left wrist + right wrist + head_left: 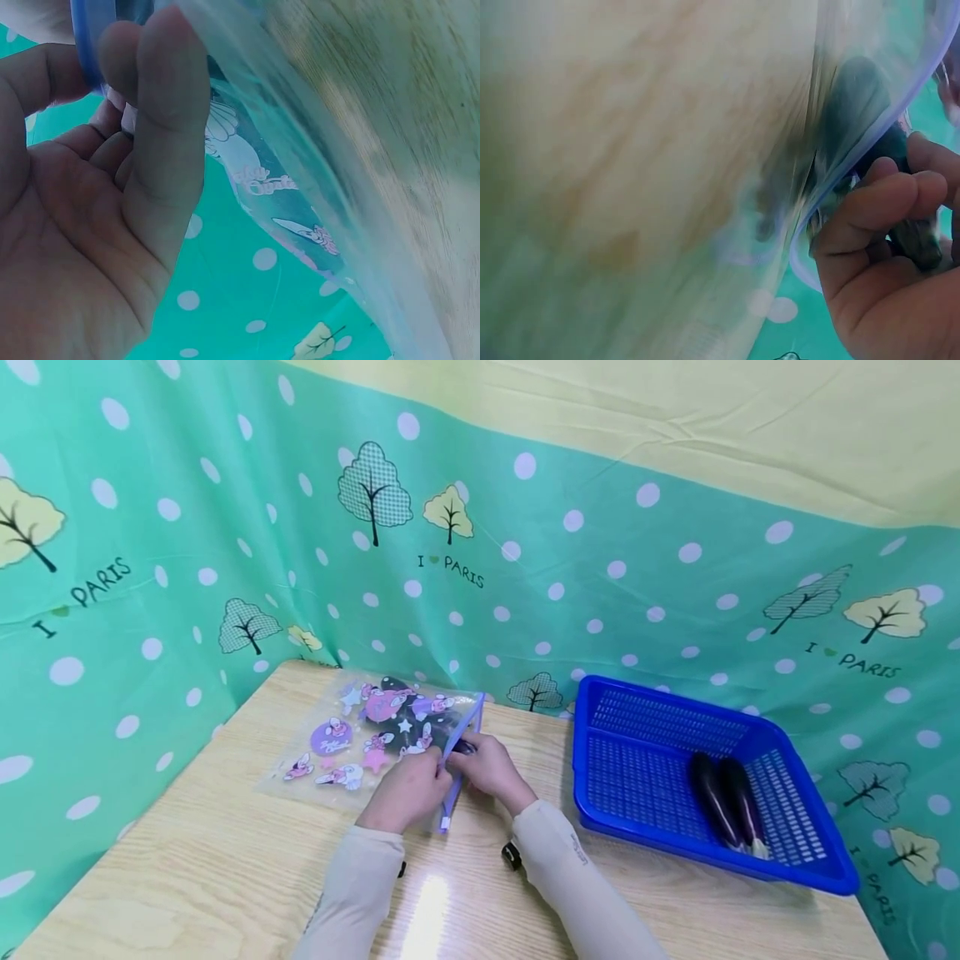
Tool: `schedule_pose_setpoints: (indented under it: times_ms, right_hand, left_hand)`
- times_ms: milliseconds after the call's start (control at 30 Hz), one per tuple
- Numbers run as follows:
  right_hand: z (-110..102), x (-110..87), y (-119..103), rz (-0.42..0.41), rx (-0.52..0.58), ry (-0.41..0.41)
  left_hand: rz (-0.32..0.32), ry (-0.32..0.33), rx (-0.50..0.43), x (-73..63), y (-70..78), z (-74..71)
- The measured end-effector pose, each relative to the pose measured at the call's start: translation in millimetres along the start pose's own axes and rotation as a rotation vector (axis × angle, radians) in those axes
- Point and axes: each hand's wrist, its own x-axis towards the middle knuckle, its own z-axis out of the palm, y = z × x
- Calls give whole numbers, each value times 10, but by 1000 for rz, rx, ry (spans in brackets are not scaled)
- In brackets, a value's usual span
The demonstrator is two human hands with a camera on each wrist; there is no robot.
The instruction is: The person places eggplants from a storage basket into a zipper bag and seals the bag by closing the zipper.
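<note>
In the head view, prints (pixel 386 706) on the bag (pixel 307 789), left of centre, partly hide the dark things (pixel 392 727) inside, leaving their count unclear; the right hand (pixel 487 764) covers much of the dark piece (pixel 466 747) beside it; lettering on the right sleeve (pixel 581 885), lower centre, is too small to read; the left wrist view's left edge cuts the left hand (pixel 97 202); the table (pixel 630 142) blurs at the right wrist view's left.

Smooth plastic bag (pixel 330 739), glossy plastic basket (pixel 637 785)
</note>
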Motion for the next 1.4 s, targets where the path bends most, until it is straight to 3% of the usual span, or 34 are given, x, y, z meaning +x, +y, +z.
schedule_pose_setpoints:
  times_ms: [167,433,533,667,733,833,1067,1200,1400]
  right_hand:
    - [55,72,7,-31,-52,-15]
    - [144,163,-4,43,-112,12]
    - [137,157,5,67,-19,-23]
    - [97,111,33,118,160,-134]
    - [79,93,45,120,176,-163]
    - [64,92,47,68,78,-132]
    - [55,128,-8,-26,-274,-4]
    - [43,110,-13,-34,-375,27]
    - [-5,-10,-108,3,-485,48]
  left_hand:
    - [16,8,0,-4,10,-5]
    - [26,17,7,-6,18,-12]
    - [24,17,10,4,16,-9]
    - [16,8,2,9,13,-4]
    - [12,3,-3,7,9,-2]
    - [7,3,-7,3,2,-3]
    - [17,19,-4,14,6,8]
    - [42,27,-3,12,1,16]
    - [13,9,-28,-6,-18,30]
